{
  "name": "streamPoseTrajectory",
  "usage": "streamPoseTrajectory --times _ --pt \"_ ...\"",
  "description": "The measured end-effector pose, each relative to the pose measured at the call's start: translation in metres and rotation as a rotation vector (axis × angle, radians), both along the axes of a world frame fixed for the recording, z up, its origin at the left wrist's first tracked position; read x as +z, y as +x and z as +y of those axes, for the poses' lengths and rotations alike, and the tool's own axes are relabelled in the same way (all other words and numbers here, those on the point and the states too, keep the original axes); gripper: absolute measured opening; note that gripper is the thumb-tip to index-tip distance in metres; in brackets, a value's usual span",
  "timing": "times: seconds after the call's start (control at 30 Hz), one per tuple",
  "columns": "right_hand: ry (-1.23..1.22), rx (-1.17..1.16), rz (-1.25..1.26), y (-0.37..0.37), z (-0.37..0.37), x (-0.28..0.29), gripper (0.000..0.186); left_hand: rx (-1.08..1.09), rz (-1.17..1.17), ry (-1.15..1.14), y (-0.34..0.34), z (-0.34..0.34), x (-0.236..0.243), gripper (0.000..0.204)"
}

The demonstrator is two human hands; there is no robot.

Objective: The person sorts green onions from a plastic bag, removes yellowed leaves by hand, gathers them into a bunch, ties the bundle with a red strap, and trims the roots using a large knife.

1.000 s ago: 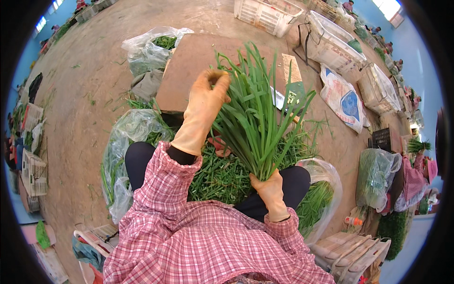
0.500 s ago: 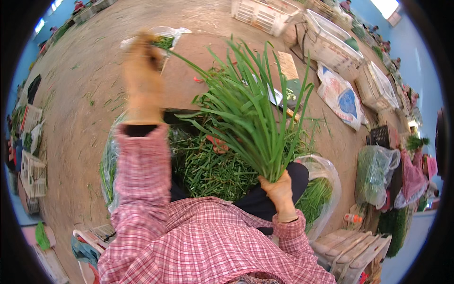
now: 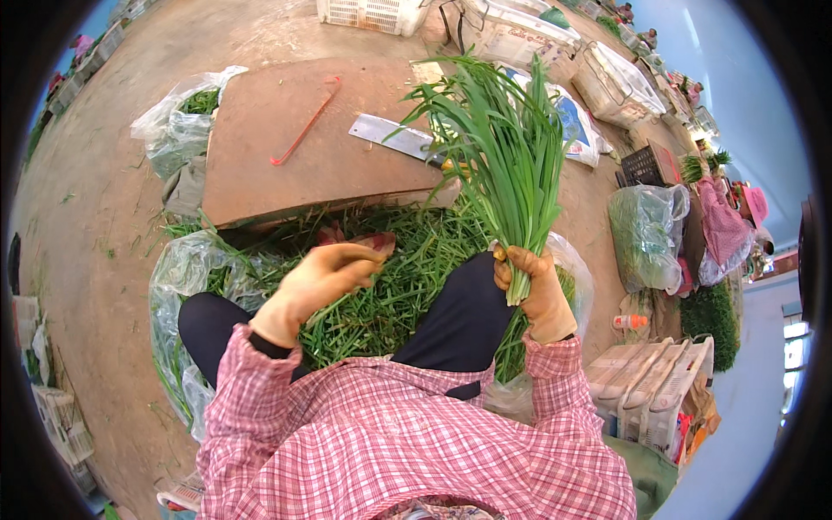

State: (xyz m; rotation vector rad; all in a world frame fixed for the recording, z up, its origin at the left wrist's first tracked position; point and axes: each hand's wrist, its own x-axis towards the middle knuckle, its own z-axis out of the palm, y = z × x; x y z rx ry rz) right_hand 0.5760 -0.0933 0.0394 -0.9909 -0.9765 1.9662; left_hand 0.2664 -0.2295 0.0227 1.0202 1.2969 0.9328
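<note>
My right hand (image 3: 536, 290), in a tan glove, is closed around the pale stem ends of a bunch of chives (image 3: 520, 165). The bunch stands upright, its long green leaves fanning upward and a few drooping left. My left hand (image 3: 325, 282), gloved too, hangs over the heap of cut green leaves (image 3: 381, 308) between my knees. Its fingers are stretched toward the right and I see nothing in them. Beyond the heap, a cleaver (image 3: 394, 136) lies on a brown board (image 3: 286, 182), its handle partly behind the chives. A thin red strip (image 3: 305, 121) rests left of it.
Clear plastic bags with greens lie at the board's far left (image 3: 173, 130) and by my left knee (image 3: 178, 277). White crates (image 3: 520, 39) stand at the far right. Nearer on the right are a stuffed clear bag (image 3: 646, 238), a person in pink (image 3: 724, 217) and a pale crate (image 3: 646, 381).
My left hand has come down from the far left, where it was raised with a leaf at its fingers, to above the heap. The chives now stand straighter, and my view has shifted.
</note>
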Motion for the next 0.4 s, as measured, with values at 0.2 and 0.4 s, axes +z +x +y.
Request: streamPoseTrajectory --times 0.2,0.4 --pt "-0.008 -0.095 -0.060 0.044 0.010 -0.019 0.025 -0.043 0.356 0.201 0.006 0.045 -0.027 0.034" --pt "-0.135 -0.129 0.130 0.080 0.031 -0.048 0.058 0.676 0.992 0.170 -0.097 0.102 -0.057 0.042"
